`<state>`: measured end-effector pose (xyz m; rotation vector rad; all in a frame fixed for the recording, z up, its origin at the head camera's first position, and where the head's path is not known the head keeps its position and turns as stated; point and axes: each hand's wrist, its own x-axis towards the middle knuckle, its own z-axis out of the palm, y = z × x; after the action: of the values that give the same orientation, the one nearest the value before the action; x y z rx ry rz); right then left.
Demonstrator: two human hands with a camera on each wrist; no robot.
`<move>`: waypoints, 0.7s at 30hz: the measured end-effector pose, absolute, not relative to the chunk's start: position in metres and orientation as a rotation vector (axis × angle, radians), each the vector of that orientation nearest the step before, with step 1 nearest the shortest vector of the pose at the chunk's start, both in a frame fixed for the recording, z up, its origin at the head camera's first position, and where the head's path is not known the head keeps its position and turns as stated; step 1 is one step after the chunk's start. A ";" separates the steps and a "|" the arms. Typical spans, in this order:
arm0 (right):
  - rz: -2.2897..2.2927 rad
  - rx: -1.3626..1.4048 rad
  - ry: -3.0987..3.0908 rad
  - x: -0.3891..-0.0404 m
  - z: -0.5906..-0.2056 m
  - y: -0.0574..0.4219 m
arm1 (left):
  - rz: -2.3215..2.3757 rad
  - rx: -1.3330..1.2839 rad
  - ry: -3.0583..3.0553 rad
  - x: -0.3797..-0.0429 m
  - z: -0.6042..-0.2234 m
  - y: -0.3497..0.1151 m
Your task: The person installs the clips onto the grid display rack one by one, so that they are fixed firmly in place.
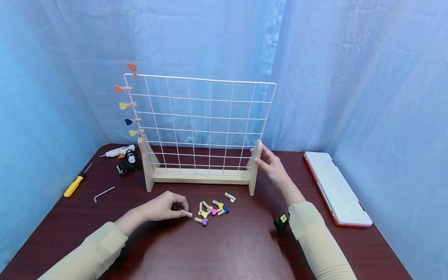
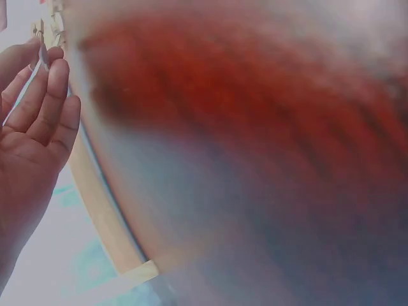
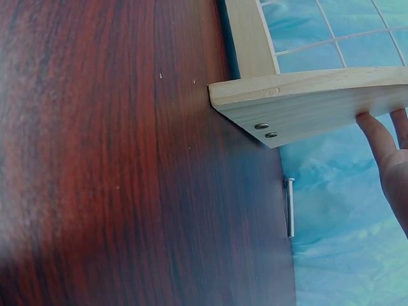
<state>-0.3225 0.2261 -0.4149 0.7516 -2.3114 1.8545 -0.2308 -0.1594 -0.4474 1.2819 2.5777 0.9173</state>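
Left hand (image 1: 161, 207) pinches a peg (image 1: 187, 213) at thumb and fingertips, wood end sticking out toward the loose pegs (image 1: 213, 211) just beside it on the table (image 1: 238, 249); can't tell if the held peg touches the tabletop. Right hand (image 1: 274, 166) grips the stand's (image 1: 201, 178) right upright near its top, thumb on the front edge, fingers round behind. Stand holds the wire grid (image 1: 210, 117) upright behind the pile, clipped pegs (image 1: 128, 121) at its left edge and top left corner, white case (image 1: 337, 188) well off to the right.
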 end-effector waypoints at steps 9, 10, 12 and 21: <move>1.862 0.752 -2.301 -0.324 -0.416 0.227 | 1.048 1.347 2.687 -0.237 -0.406 -0.167; 1.869 0.751 -2.298 -0.324 -0.416 0.227 | 1.081 1.328 2.700 -0.238 -0.399 -0.168; 1.875 0.747 -2.296 -0.324 -0.416 0.227 | 1.141 1.295 2.744 -0.240 -0.385 -0.170; 1.868 0.733 -2.311 -0.322 -0.415 0.226 | 1.309 1.174 3.120 -0.248 -0.304 -0.184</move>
<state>-0.3222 0.2264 -0.4151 0.7330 -2.3108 1.8680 -0.2482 -0.1841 -0.3042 1.1736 3.1196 1.3088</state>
